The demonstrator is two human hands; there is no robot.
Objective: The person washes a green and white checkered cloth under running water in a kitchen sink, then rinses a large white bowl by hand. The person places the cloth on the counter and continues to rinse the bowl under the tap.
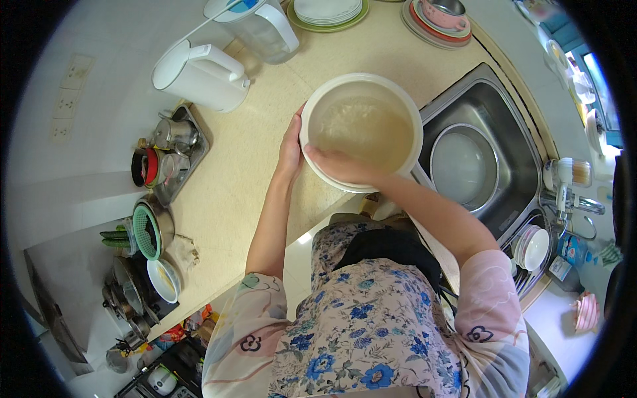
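A round white basin (414,107) holding cloudy yellowish water stands at the counter's edge, beside the sink. My left hand (292,147) lies along the basin's left outer wall and steadies it. Over the near left part of the basin is my right hand (338,166), blurred, with its fingers close to the rim; whether it touches the water or holds anything cannot be told. Right of the basin, a round metal pan (463,166) with cloudy liquid sits in the stainless steel sink (517,149).
A white electric kettle (209,79) and a clear pitcher (268,37) stand at the back left. Stacked plates (328,10) are at the back. Along the left wall sit a metal tray (196,159) and a green colander (145,231). A dish rack with bowls (532,248) adjoins the sink.
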